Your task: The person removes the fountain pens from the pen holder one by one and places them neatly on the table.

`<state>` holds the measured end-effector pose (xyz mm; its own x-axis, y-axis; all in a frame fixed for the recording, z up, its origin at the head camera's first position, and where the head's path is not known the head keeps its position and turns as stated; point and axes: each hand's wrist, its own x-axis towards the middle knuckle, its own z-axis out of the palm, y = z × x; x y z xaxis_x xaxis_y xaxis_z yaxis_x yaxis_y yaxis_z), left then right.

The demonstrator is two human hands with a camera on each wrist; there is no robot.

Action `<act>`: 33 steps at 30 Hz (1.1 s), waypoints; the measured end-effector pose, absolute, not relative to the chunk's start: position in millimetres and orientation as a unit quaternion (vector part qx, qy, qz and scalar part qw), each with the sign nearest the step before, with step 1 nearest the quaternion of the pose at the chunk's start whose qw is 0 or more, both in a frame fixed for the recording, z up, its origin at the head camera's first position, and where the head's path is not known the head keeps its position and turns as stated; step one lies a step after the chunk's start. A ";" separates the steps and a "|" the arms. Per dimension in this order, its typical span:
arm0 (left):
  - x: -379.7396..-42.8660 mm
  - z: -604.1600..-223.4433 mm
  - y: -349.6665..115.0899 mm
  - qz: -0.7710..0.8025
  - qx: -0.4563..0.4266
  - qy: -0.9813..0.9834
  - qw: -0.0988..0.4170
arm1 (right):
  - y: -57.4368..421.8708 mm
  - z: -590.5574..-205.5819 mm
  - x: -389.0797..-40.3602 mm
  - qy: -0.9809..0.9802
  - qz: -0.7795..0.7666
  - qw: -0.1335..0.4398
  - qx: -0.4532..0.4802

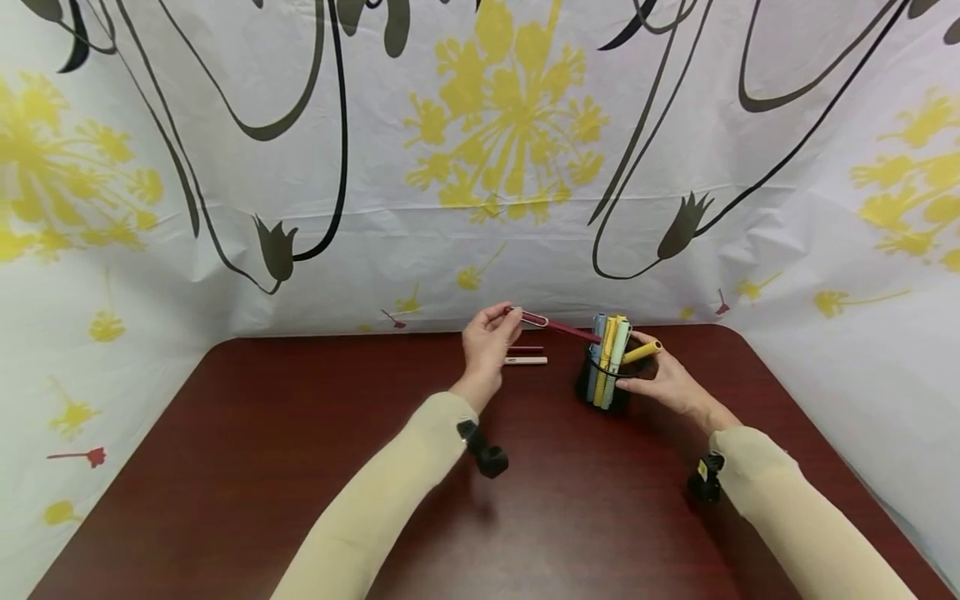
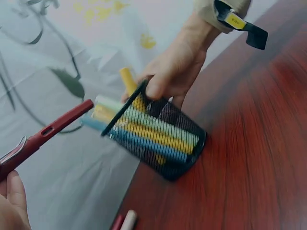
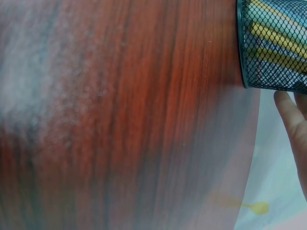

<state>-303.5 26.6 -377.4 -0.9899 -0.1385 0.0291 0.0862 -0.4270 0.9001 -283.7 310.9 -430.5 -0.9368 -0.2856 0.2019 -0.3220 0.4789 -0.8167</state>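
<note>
My left hand [image 1: 487, 348] pinches a red pen [image 1: 572, 331] by its clip end. The pen's other end points right, at the mouth of a black mesh pen cup [image 2: 169, 115]; in the left wrist view it lies just off the rim. Blue, yellow and pale green pens stand bunched in the cup, and one yellow pen [image 1: 642, 352] leans out to the right. My right hand [image 1: 671, 385] holds the cup from its right side, thumb at the rim. Only part of that hand and of the cup's base shows in the right wrist view.
A white pen [image 1: 527, 361] and a thin dark red pen [image 1: 527, 348] lie near the back edge of the brown table [image 1: 300, 467], behind the left hand. A flower-patterned cloth [image 1: 375, 167] hangs right behind the table.
</note>
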 end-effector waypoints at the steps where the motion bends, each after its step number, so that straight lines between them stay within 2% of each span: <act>1: -303.9 -379.2 20.4 -0.850 0.036 -0.522 0.059 | 311.3 -430.5 -284.2 -0.860 0.479 0.018 0.177; 10: -301.9 -409.6 -18.7 -0.864 0.100 -0.492 0.030 | 312.6 -428.1 -283.8 -0.871 0.461 0.012 0.168; 17: -299.6 -432.8 -29.5 -0.843 0.120 -0.524 0.002 | 313.0 -427.8 -284.5 -0.878 0.453 -0.002 0.154; 26: -299.8 -454.8 -34.8 -0.809 0.106 -0.578 -0.005 | 314.0 -429.8 -284.6 -0.873 0.462 -0.006 0.157; 33: -300.1 -457.2 -39.0 -0.770 0.079 -0.633 -0.015 | 313.4 -427.9 -284.6 -0.876 0.457 -0.001 0.155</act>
<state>-300.1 -39.0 -457.2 -0.9871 -0.0762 -0.1409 -0.1235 -0.1978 0.9724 -284.6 313.4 -427.9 -0.9519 -0.2726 0.1401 -0.2708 0.5342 -0.8008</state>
